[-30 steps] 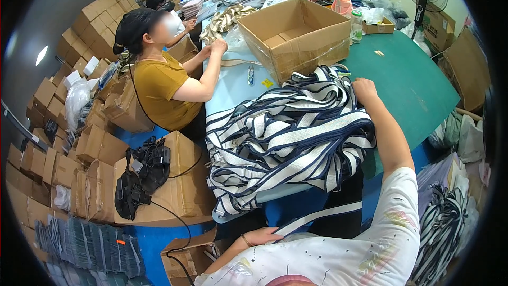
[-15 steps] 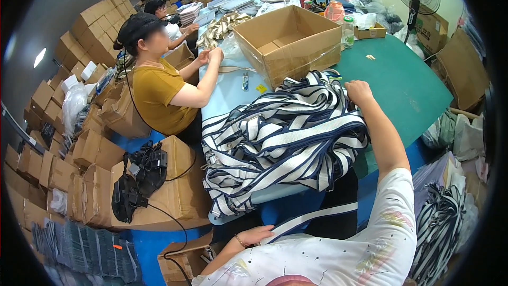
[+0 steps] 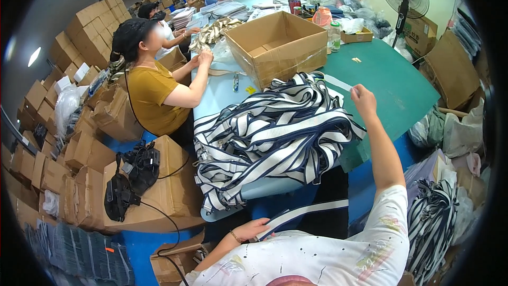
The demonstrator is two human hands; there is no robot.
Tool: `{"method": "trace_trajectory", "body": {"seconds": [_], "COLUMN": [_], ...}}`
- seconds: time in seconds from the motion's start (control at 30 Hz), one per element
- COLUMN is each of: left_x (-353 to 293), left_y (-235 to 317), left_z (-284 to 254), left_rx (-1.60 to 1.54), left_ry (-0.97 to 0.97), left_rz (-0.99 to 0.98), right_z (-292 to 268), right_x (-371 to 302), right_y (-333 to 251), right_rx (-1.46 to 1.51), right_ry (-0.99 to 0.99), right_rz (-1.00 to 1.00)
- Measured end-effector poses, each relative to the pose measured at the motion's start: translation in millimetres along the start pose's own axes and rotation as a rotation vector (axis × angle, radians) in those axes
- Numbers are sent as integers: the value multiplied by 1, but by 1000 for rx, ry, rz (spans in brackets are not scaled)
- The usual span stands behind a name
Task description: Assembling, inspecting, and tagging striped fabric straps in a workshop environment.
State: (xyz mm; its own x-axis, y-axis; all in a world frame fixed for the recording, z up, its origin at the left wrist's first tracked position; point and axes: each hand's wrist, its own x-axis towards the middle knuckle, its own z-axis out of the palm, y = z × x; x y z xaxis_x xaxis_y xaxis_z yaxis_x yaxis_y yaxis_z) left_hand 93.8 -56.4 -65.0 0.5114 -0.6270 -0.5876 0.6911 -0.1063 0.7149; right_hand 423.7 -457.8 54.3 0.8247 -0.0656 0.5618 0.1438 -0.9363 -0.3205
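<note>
A large heap of white webbing straps with navy edges [image 3: 286, 132] lies on the table in front of me, metal fittings showing among the folds. Low down, near my body, my left hand [image 3: 251, 229] is closed on one striped webbing strap [image 3: 312, 211], which runs off to the right over my lap. My right hand [image 3: 363, 99] is beyond the heap's right side, above the green tabletop. Its fingers pinch the end of a thin white strip [image 3: 337, 82] that stretches back to the heap's far edge; I cannot make out its material.
An open cardboard box [image 3: 278, 47] stands behind the heap, with small snips [image 3: 235, 82] left of it. A co-worker in a mustard shirt [image 3: 159, 98] works at the table's left side. Black gear with a cable [image 3: 135, 172] rests on a carton. More striped straps [image 3: 431, 222] hang at right.
My right hand has moved away from the heap's edge, and a white strip now shows stretched between it and the heap. My left hand keeps its hold on the strap. The view has shifted slightly.
</note>
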Motion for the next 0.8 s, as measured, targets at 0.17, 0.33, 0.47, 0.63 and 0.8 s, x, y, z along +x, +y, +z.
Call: {"method": "trace_trajectory", "body": {"seconds": [0.17,0.33,0.47,0.63,0.8], "left_x": [2,-2,-5,2,-6], "left_y": [3,12,34,52,73], "left_z": [5,14,23,24,36], "left_rx": [-53,-98,-35,-58,-22], "left_ry": [3,27,10,-36,69], "left_rz": [9,80,131,197,249], "right_z": [-27,-55,-88,-92,-87], "right_x": [-61,-144,-207,-245,-239], "right_y": [-15,-51,-74,-91,-111], "right_rx": [998,1200,1282,1128,978], "right_ry": [-114,-157,-147,-144,-44], "right_rz": [397,357,346,252,92]}}
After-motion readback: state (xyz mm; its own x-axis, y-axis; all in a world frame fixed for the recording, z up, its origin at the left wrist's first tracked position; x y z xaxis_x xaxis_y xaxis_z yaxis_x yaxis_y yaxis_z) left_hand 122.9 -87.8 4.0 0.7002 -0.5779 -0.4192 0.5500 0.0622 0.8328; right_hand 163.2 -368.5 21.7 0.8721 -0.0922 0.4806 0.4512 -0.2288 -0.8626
